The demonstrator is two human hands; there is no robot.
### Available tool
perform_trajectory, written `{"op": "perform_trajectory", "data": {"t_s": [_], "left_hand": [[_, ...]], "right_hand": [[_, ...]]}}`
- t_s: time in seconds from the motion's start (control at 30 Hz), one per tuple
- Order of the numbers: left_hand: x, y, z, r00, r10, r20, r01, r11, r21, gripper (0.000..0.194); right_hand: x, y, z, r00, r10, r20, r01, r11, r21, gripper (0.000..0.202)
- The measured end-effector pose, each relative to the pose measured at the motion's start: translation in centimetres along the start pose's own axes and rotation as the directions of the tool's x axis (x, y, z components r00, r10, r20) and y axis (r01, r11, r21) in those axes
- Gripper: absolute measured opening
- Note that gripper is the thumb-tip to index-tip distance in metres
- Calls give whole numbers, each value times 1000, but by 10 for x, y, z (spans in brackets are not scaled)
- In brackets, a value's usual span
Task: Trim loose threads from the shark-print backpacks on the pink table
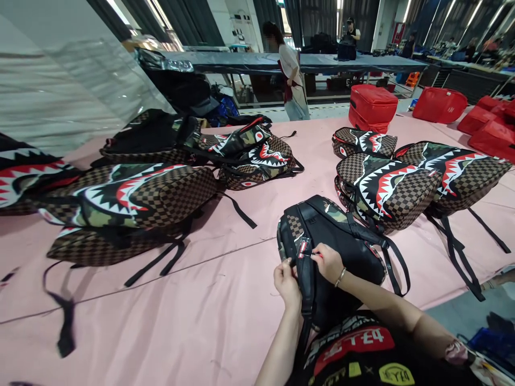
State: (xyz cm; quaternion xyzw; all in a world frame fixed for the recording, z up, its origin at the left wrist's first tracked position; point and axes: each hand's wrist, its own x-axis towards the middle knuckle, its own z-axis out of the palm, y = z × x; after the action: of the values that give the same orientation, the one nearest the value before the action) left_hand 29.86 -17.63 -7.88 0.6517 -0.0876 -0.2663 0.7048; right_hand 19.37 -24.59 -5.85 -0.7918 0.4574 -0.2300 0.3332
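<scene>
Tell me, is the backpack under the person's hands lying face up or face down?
Face down: the backpack shows its black back panel and shoulder straps upward, unlike the neighbouring backpack showing its shark-mouth front. Both hands pinch at its strap.

A wide desk [169,321] covered in pale pink sheeting carries backpacks printed with shark mouths over a brown checker pattern. On its left side lies a pile of these backpacks [132,203] with loose black straps trailing across the sheeting, and farther back a second cluster [253,155]; on the right, three more shark backpacks [402,177] lie close together. Near the front edge a black backpack [330,241] lies back side up, its straps spread to the right.
</scene>
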Motion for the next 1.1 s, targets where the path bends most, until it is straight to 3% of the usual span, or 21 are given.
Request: {"op": "perform_trajectory", "data": {"t_s": [0.1,0.2,0.27,0.3,0.43,0.57,0.83,1.1], "left_hand": [[2,12,1,937,-329,115,347,913,-214,45],[5,22,3,815,-447,368,524,840,-140,45],[8,24,5,738,-474,481,567,821,-61,43],[9,23,6,722,-471,507,565,824,-39,43],[13,13,6,727,-453,516,559,827,-61,44],[15,7,5,725,-466,507,588,802,-104,45],[15,7,5,740,-450,500,572,812,-116,47],[18,1,4,747,-452,487,571,811,-123,50]], "right_hand": [[3,12,-5,974,223,50,-228,935,271,25],[4,23,-12,924,331,192,-383,806,452,34],[3,25,-17,912,333,240,-409,776,481,37],[3,25,-20,912,332,239,-408,785,466,37],[-1,18,-26,924,342,173,-383,841,382,35],[0,12,-20,924,351,153,-383,822,421,36],[9,2,-14,952,301,51,-300,894,333,32],[6,-5,-16,951,308,19,-301,909,287,29]]}}
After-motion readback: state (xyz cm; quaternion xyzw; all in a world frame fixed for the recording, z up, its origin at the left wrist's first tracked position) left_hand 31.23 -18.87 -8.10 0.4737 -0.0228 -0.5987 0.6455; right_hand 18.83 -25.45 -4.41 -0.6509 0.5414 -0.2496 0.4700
